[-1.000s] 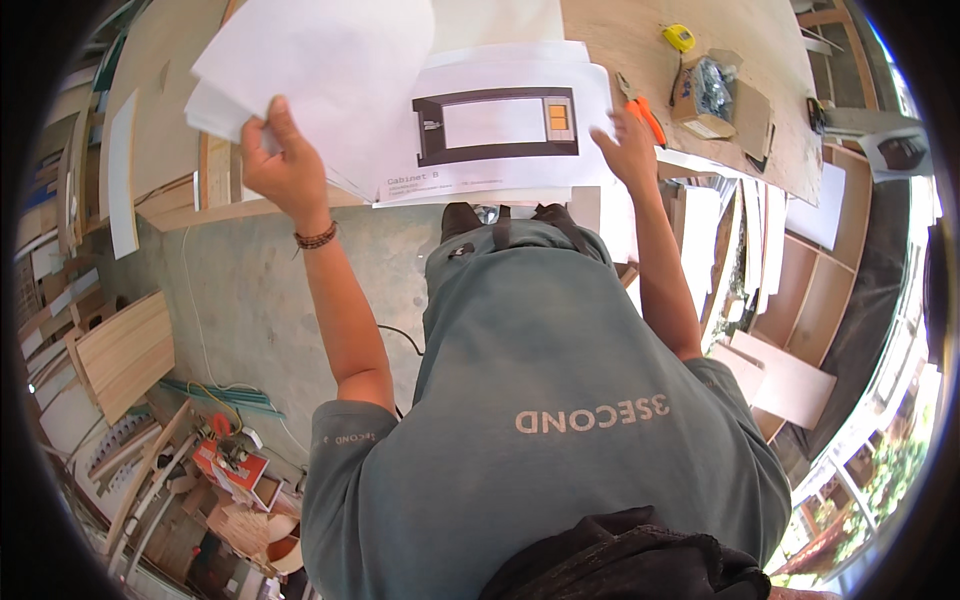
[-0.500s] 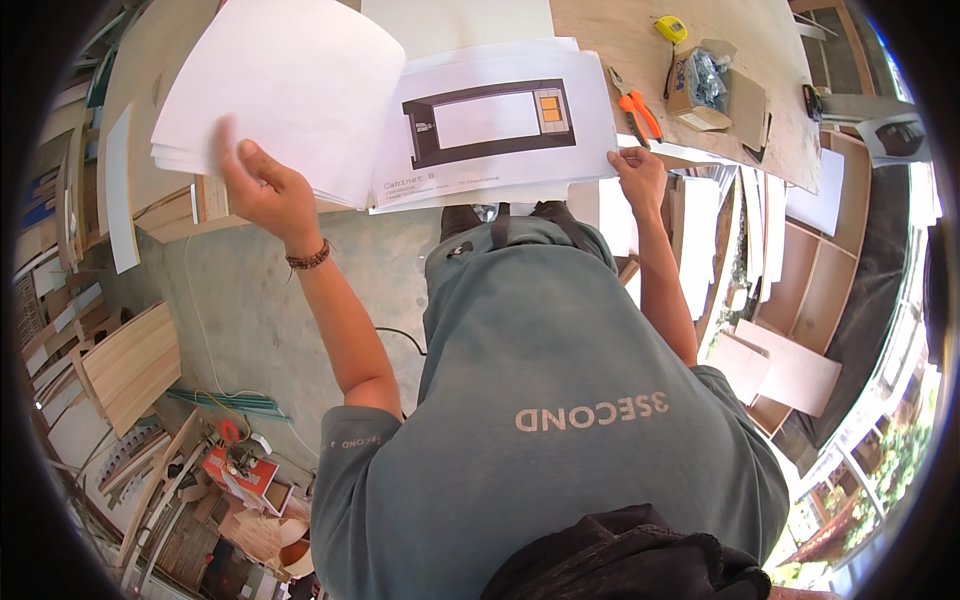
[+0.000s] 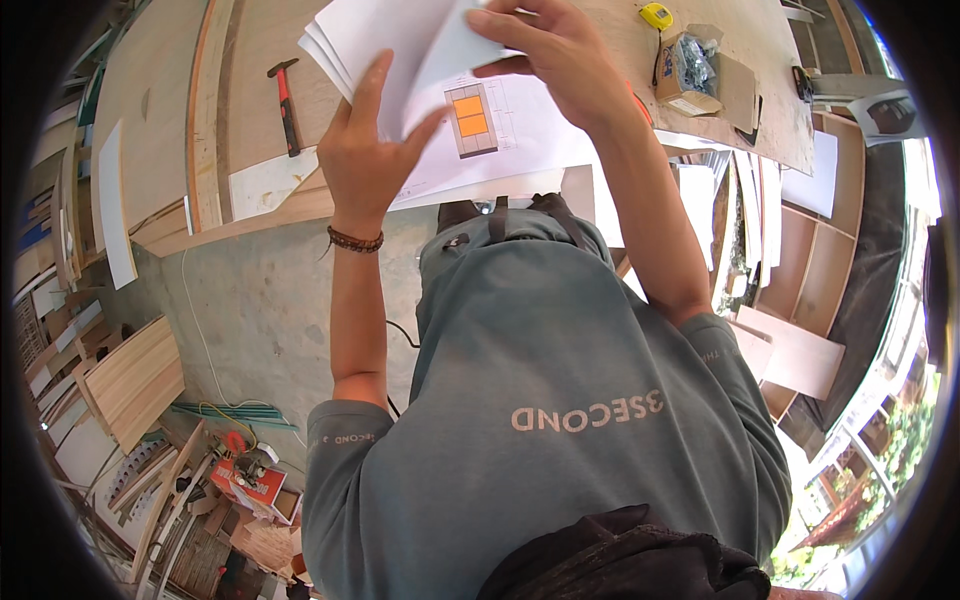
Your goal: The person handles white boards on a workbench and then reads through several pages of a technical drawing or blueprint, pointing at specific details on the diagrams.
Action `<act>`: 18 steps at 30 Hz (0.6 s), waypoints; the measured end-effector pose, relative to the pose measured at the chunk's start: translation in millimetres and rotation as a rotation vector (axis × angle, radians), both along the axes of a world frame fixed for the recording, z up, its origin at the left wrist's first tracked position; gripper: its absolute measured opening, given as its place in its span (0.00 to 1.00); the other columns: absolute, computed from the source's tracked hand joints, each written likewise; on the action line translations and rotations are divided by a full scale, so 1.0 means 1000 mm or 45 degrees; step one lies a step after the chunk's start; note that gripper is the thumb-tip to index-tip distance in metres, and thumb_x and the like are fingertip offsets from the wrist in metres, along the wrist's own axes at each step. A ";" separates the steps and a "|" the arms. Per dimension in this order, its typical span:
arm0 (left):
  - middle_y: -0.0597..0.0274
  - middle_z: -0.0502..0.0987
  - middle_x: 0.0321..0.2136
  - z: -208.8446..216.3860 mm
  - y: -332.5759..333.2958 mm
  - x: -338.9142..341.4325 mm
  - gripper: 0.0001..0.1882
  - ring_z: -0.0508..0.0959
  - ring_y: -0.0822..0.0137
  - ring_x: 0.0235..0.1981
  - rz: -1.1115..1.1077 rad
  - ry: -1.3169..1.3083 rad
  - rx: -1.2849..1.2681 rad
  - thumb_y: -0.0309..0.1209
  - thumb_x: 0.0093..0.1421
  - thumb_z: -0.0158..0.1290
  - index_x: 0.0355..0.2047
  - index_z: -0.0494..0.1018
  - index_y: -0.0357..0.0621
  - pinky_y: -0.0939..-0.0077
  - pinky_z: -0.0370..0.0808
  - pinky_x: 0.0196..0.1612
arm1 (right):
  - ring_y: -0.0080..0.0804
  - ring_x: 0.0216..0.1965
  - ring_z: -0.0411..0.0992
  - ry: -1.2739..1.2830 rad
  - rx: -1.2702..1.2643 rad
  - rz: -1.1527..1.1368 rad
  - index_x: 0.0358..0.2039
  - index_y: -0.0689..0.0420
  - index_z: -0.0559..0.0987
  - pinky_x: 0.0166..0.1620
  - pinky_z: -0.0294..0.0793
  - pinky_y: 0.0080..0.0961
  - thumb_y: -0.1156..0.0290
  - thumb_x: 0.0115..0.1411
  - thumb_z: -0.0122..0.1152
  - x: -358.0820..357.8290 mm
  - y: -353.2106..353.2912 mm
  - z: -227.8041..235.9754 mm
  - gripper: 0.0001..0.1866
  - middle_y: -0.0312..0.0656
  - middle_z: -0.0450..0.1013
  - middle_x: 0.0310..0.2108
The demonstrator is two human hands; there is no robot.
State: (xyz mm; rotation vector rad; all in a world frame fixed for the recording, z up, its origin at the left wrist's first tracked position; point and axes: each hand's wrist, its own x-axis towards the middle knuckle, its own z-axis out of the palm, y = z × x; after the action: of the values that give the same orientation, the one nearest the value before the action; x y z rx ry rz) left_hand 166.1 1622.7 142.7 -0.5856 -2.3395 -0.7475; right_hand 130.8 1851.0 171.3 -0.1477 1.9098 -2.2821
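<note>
A stack of paper sheets lies partly folded over at the near edge of the wooden workbench. Its exposed page is a printed drawing (image 3: 540, 135) with an orange-and-grey cabinet front. The turned white sheets (image 3: 385, 40) stand curled up over it. My left hand (image 3: 360, 160) holds them at their lower edge, thumb spread toward the drawing and index finger against the paper. My right hand (image 3: 555, 60) has crossed over the drawing and pinches the edge of a raised sheet between thumb and fingers. Its fingertips are partly hidden by the paper.
A hammer (image 3: 287, 105) with a red-and-black handle lies on the workbench (image 3: 150, 90) at left. At right are a yellow tape measure (image 3: 656, 15) and an open cardboard box (image 3: 690, 85) of bagged hardware. A red box (image 3: 250, 483) and wood offcuts crowd the floor at lower left.
The turned pages have swung right, uncovering the hammer, and a different drawing now shows. My left hand has moved right; my right hand has left the stack's right corner and reached up-left to a sheet.
</note>
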 end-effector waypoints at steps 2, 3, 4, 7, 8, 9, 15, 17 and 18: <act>0.51 0.86 0.43 -0.014 -0.009 -0.005 0.25 0.87 0.53 0.40 0.162 -0.013 -0.016 0.39 0.65 0.66 0.59 0.78 0.43 0.65 0.84 0.40 | 0.22 0.35 0.79 -0.036 -0.124 0.212 0.53 0.60 0.77 0.41 0.83 0.22 0.61 0.74 0.63 -0.011 -0.013 0.005 0.16 0.41 0.82 0.38; 0.50 0.86 0.42 -0.016 -0.015 -0.005 0.23 0.87 0.53 0.39 0.246 -0.046 0.007 0.38 0.66 0.65 0.59 0.78 0.42 0.65 0.84 0.40 | 0.23 0.36 0.79 -0.025 -0.105 0.189 0.51 0.60 0.79 0.42 0.82 0.22 0.61 0.73 0.62 -0.006 -0.015 0.012 0.16 0.40 0.81 0.38; 0.49 0.86 0.42 -0.018 -0.023 -0.005 0.22 0.87 0.52 0.39 0.330 -0.080 0.029 0.36 0.67 0.64 0.58 0.78 0.41 0.65 0.84 0.40 | 0.25 0.37 0.78 -0.013 -0.087 0.168 0.49 0.61 0.80 0.42 0.81 0.23 0.60 0.73 0.62 0.000 -0.017 0.019 0.16 0.39 0.80 0.37; 0.51 0.87 0.42 -0.012 -0.050 -0.005 0.17 0.88 0.60 0.37 0.425 -0.007 0.305 0.36 0.70 0.62 0.51 0.81 0.37 0.67 0.84 0.38 | 0.36 0.50 0.83 0.020 0.096 0.047 0.52 0.60 0.80 0.51 0.84 0.33 0.56 0.75 0.57 0.016 0.004 0.002 0.20 0.49 0.83 0.50; 0.52 0.87 0.42 -0.011 -0.061 -0.004 0.16 0.88 0.62 0.38 0.511 0.008 0.329 0.37 0.70 0.62 0.50 0.81 0.36 0.69 0.83 0.38 | 0.36 0.50 0.83 -0.054 0.125 0.004 0.53 0.60 0.80 0.52 0.84 0.33 0.56 0.75 0.57 0.020 0.016 -0.013 0.19 0.49 0.83 0.50; 0.52 0.86 0.44 -0.013 -0.074 0.000 0.18 0.86 0.63 0.41 0.549 -0.043 0.445 0.37 0.70 0.62 0.52 0.80 0.34 0.69 0.83 0.42 | 0.36 0.50 0.83 -0.130 0.149 -0.034 0.53 0.59 0.80 0.53 0.84 0.33 0.56 0.75 0.58 0.027 0.029 -0.031 0.19 0.49 0.83 0.49; 0.50 0.83 0.46 -0.017 -0.123 0.010 0.21 0.84 0.65 0.43 0.609 0.006 0.621 0.37 0.72 0.60 0.52 0.76 0.29 0.71 0.84 0.43 | 0.31 0.44 0.82 -0.620 0.687 -0.380 0.48 0.60 0.82 0.47 0.80 0.30 0.56 0.71 0.63 0.105 0.106 -0.171 0.19 0.42 0.84 0.41; 0.50 0.83 0.46 -0.018 -0.133 0.013 0.21 0.84 0.65 0.43 0.651 0.023 0.646 0.38 0.71 0.61 0.52 0.76 0.29 0.71 0.84 0.43 | 0.42 0.46 0.83 -0.552 1.190 -0.298 0.47 0.61 0.83 0.50 0.80 0.38 0.54 0.67 0.64 0.143 0.127 -0.206 0.21 0.49 0.84 0.42; 0.50 0.83 0.46 -0.020 -0.136 0.013 0.21 0.84 0.65 0.43 0.669 0.031 0.659 0.38 0.71 0.61 0.52 0.76 0.28 0.71 0.83 0.43 | 0.39 0.42 0.83 -0.452 1.299 -0.327 0.42 0.60 0.85 0.47 0.79 0.37 0.56 0.65 0.67 0.166 0.132 -0.221 0.18 0.47 0.84 0.37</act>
State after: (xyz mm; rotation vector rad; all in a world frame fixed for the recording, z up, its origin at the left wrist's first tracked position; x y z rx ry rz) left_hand 178.8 1486.5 122.9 0.2354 -2.0166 -1.0167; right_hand 296.4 1983.1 -50.1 0.5999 2.6637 -1.0522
